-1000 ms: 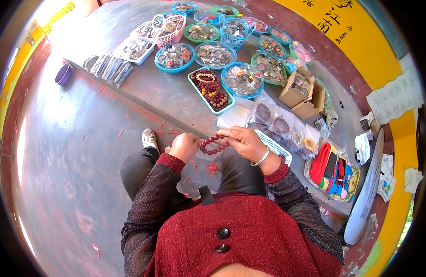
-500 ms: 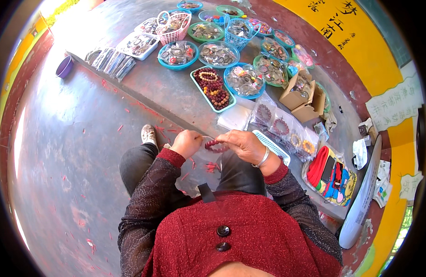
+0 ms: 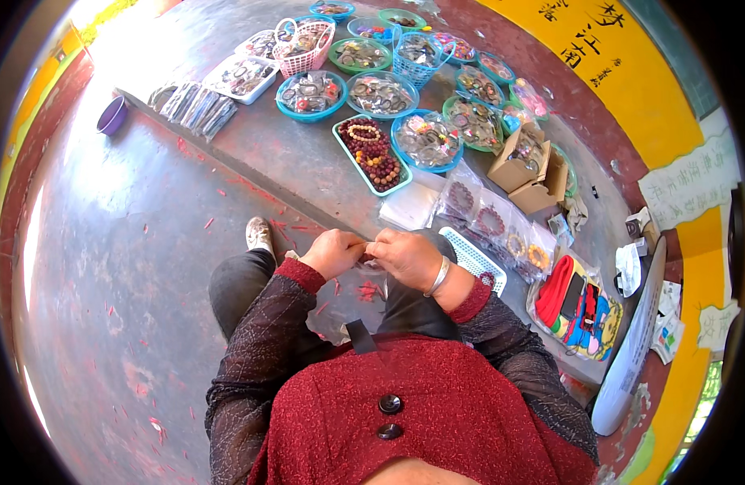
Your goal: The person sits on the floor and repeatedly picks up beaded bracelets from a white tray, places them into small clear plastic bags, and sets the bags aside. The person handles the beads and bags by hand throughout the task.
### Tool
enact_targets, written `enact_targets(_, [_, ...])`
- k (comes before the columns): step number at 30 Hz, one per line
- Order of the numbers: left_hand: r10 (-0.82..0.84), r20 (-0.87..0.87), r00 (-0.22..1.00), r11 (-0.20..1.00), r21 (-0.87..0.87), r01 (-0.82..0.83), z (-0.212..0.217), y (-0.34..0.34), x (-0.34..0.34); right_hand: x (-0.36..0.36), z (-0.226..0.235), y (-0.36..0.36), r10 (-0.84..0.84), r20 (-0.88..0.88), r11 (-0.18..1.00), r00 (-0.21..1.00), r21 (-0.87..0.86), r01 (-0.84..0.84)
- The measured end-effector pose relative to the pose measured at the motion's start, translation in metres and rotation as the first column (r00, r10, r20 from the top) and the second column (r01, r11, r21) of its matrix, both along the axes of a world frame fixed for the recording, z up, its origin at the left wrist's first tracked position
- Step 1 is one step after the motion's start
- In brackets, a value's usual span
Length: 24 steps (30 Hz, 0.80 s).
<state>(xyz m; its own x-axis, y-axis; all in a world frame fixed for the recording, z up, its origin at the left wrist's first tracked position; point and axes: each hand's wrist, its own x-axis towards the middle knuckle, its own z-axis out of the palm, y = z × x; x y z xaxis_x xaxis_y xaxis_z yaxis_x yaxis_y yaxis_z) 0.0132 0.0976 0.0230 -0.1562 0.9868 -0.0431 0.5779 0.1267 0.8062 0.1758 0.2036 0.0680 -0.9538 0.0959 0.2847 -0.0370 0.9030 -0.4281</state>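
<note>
Above my lap, my left hand (image 3: 333, 252) and my right hand (image 3: 410, 257) meet with fingertips pinched close together. Between them is a small clear plastic bag (image 3: 376, 267), mostly covered by the fingers. Dark red beads of a bracelet (image 3: 365, 258) show a little under the fingertips; whether they are fully inside the bag, I cannot tell. Both hands are closed, and a silver bangle (image 3: 439, 276) circles my right wrist. Beside the right hand stands a white perforated basket (image 3: 490, 273) with a dark red bracelet in its near end.
Ahead on the raised ledge, a pale green tray (image 3: 355, 172) holds bead bracelets, and several basins, like this blue one (image 3: 312, 118), hold packaged trinkets. Bagged bracelets (image 3: 490, 220), open cardboard boxes (image 3: 524, 168) and a colourful bag (image 3: 581, 309) lie to the right. A purple bowl (image 3: 112, 117) sits far left.
My right hand has moved in against my left, and its fingers now cover most of the bracelet that showed in the clear bag before.
</note>
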Motion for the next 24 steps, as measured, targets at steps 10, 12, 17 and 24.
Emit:
enact_targets(10, [0.055,0.172,0.984,0.995,-0.09,-0.04,0.003,0.001,-0.005,-0.008,-0.008,-0.002,0.001,-0.04,0.999,0.999,-0.033,-0.002])
enact_targets(12, [0.069,0.216,0.974,0.993,-0.104,-0.048,0.003,0.002,-0.005,-0.007,-0.009,0.0,0.018,-0.043,0.998,0.999,-0.059,-0.021])
enact_targets(17, [0.138,0.313,0.94,0.982,-0.167,-0.088,0.002,0.003,-0.007,-0.007,-0.005,-0.003,-0.014,-0.088,0.999,0.996,-0.049,0.01])
enact_targets(24, [0.149,0.356,0.922,0.982,-0.16,-0.097,0.016,0.002,-0.004,-0.006,-0.002,-0.005,-0.069,-0.089,0.99,0.994,0.116,0.079])
